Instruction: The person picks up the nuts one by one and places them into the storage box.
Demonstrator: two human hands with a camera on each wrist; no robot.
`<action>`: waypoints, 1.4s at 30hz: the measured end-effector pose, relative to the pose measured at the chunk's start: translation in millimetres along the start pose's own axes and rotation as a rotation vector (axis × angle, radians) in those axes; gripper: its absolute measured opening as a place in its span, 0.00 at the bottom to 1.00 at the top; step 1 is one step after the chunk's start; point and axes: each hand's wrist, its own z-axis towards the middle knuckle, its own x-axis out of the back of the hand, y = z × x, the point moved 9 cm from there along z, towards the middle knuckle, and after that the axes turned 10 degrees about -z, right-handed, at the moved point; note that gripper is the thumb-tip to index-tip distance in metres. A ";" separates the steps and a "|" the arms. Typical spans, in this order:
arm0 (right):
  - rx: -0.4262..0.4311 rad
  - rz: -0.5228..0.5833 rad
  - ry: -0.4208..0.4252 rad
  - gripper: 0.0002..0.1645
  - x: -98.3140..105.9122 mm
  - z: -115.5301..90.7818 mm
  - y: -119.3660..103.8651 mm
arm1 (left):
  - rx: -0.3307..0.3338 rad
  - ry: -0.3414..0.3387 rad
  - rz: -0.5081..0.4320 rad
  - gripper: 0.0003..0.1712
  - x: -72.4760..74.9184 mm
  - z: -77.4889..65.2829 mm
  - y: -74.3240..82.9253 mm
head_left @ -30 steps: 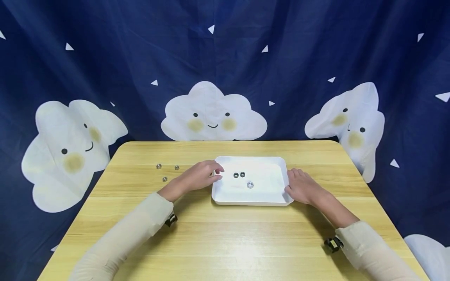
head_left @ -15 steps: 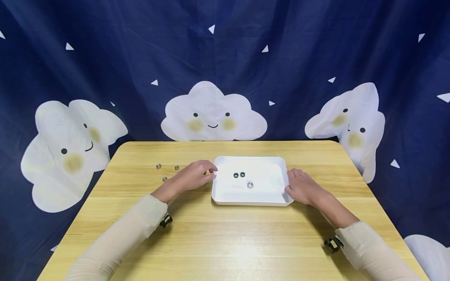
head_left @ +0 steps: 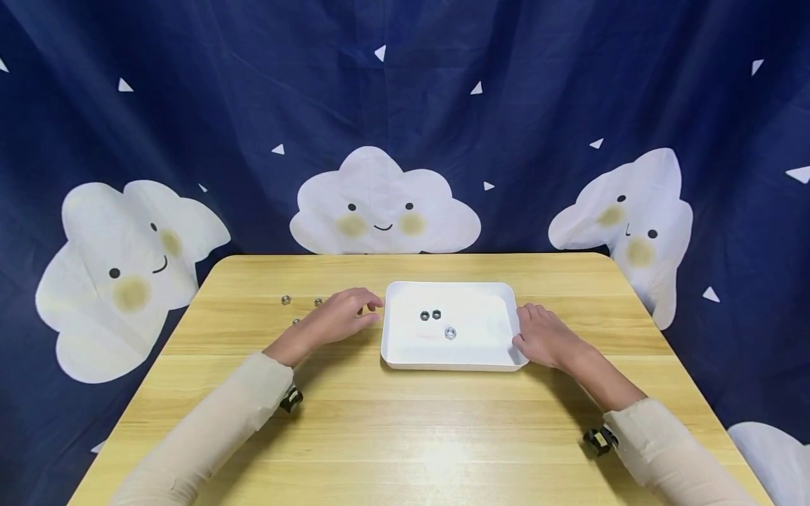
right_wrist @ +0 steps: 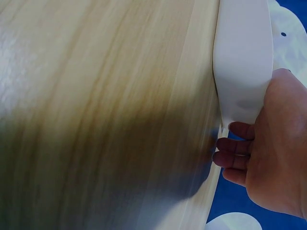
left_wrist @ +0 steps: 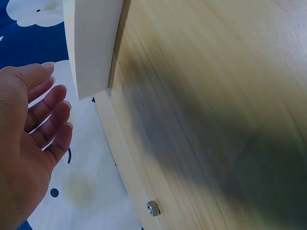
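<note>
A white rectangular tray [head_left: 481, 348] sits on the table. It holds two dark hex nuts, one nut [head_left: 425, 316] beside the other nut [head_left: 436, 315], and a larger silver nut [head_left: 450, 333] nearer the front. My left hand [head_left: 344, 318] hovers just left of the tray's left wall, fingers loosely bent and palm bare in the left wrist view. My right hand [head_left: 545, 339] grips the tray's right side, thumb at the rim and fingers against the outer wall [right_wrist: 244, 62]. Left of my left hand lie small silver nuts on the table: one nut [head_left: 286, 299], another nut [head_left: 318, 302] and a third nut [head_left: 296, 321], partly hidden by the wrist.
The wooden table [head_left: 418, 429] has rounded far corners. Behind it hangs a dark blue curtain [head_left: 253, 84] with smiling clouds and white triangles. A black wrist device [head_left: 291, 399] sits under the left sleeve, and a similar device [head_left: 600, 441] under the right.
My left hand has drawn back leftward from over the tray's left rim to outside it. The tray, the nuts in it and my right hand stay put.
</note>
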 end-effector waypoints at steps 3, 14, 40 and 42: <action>0.001 0.000 0.005 0.33 1.2 -0.4 -0.8 | 0.010 0.003 0.002 0.15 1.2 -1.9 -2.5; -0.004 -0.007 0.021 0.29 3.3 -0.8 -0.6 | 0.046 0.019 -0.021 0.14 7.4 -8.4 -8.6; 0.002 -0.002 0.016 0.30 5.9 -2.3 -1.7 | 0.107 0.040 -0.056 0.16 17.8 -20.4 -32.5; 0.003 -0.001 0.014 0.31 5.8 -2.5 -1.7 | 0.110 0.042 -0.057 0.16 18.6 -21.6 -34.1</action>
